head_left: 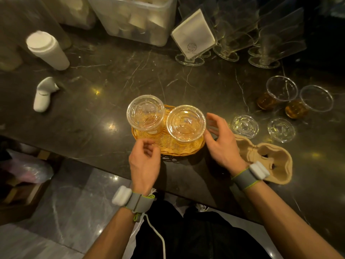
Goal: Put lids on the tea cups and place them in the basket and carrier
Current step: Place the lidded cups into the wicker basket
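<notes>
Basket stage looks finished. Two lidded cups, one [145, 114] at left and one [186, 122] at right, standing upright side by side in the basket [179, 148], rims near touching.

Left hand [144, 161] just off the basket's near rim, fingers curled loosely inward, thumb toward the fingertips, gripping nothing. Right hand [222, 141] just right of the right-hand cup, fingers spread and slack, palm turned toward the cup wall; touching it or a hair clear, hard to say from above. Nothing pinched in either hand.

Still to do, by the look of the counter [115, 75]: two open cups of tea, one [278, 92] and another [311, 101], well to the right, tilted in this wide view. Two loose lids, one [245, 126] and one [281, 129], lying flat between those cups and the carrier [270, 159]. Carrier at the near edge under the right wrist, pockets unfilled.

Next, probably: right hand out to the nearer lid, a pinch at its rim, then down square onto an open cup and pressed round the edge until seated. Left hand to steady that cup at the wall, since thin plastic flexes and tea slops easily. Then lift by the sides and lower straight into a carrier pocket.
</notes>
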A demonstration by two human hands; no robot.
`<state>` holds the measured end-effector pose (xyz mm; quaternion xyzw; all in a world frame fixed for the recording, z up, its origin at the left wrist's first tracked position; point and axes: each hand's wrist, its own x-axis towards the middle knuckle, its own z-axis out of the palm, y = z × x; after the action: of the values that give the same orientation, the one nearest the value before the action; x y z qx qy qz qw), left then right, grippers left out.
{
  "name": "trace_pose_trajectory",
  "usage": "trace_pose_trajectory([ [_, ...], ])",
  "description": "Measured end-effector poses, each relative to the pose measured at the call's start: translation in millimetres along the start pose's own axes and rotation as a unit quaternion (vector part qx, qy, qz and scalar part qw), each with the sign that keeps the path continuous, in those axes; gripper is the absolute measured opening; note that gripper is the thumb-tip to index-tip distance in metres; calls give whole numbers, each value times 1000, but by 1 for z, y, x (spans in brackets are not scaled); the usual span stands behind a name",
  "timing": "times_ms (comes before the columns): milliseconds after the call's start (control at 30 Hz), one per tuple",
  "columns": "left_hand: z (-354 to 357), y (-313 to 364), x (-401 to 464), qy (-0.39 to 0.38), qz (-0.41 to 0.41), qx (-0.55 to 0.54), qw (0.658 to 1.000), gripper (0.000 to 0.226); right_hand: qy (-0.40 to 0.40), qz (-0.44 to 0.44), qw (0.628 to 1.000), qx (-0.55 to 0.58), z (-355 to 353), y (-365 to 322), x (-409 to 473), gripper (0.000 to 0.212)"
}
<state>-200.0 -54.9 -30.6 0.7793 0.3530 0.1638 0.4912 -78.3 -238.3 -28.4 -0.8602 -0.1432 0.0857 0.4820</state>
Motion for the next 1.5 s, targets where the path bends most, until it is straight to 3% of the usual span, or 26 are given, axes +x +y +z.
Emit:
trace_pose_trajectory([
  [200,-2,-19,10,28,-101,54,993,30,-37,54,997,-30,5,-2,27,45],
  [367,4,-24,15,-13,-163,-16,986,38,-55,81,993,-64,11,-1,41,36],
  [800,5,-31,53,-7,-146,-55,988,34,-10,100,993,-68,24,-4,47,12],
  [1133,-2,-22,111,-86,-106,-55,989,52,-13,157,987,-18,45,-13,58,29],
  [1500,-10,-14,196,-111,-83,-41,989,49,39,237,970,46,98,-34,73,22],
])
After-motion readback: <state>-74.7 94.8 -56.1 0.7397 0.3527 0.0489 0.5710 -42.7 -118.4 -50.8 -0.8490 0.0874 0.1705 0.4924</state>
